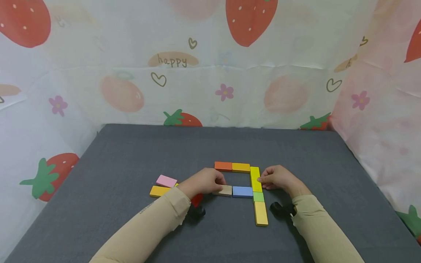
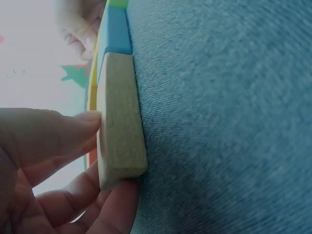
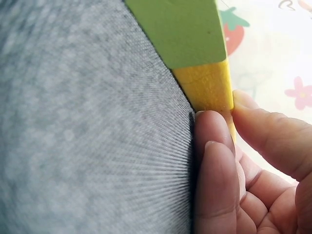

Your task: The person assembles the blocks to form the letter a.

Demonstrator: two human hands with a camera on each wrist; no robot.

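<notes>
My left hand (image 1: 205, 181) pinches a plain wooden block (image 2: 122, 112), thumb on its upper face and fingers at its near end. The block lies flat on the cloth, end to end with a blue block (image 1: 242, 191). On the right, my right hand (image 1: 279, 178) holds the edge of a bright yellow block (image 1: 255, 179) between thumb and fingers. A small green block (image 3: 190, 34) adjoins that yellow one, and a light yellow block (image 1: 261, 213) continues the column toward me. Behind, an orange-red block (image 1: 223, 166) and an amber block (image 1: 241, 167) form a row reaching the column's top.
Left of my left forearm lie a pink block (image 1: 166, 181) and an orange-yellow block (image 1: 160, 191). A red block (image 1: 197, 200) is partly hidden under that wrist. Dark grey cloth (image 1: 141, 153) covers the table, with a printed curtain (image 1: 204, 80) behind and at both sides.
</notes>
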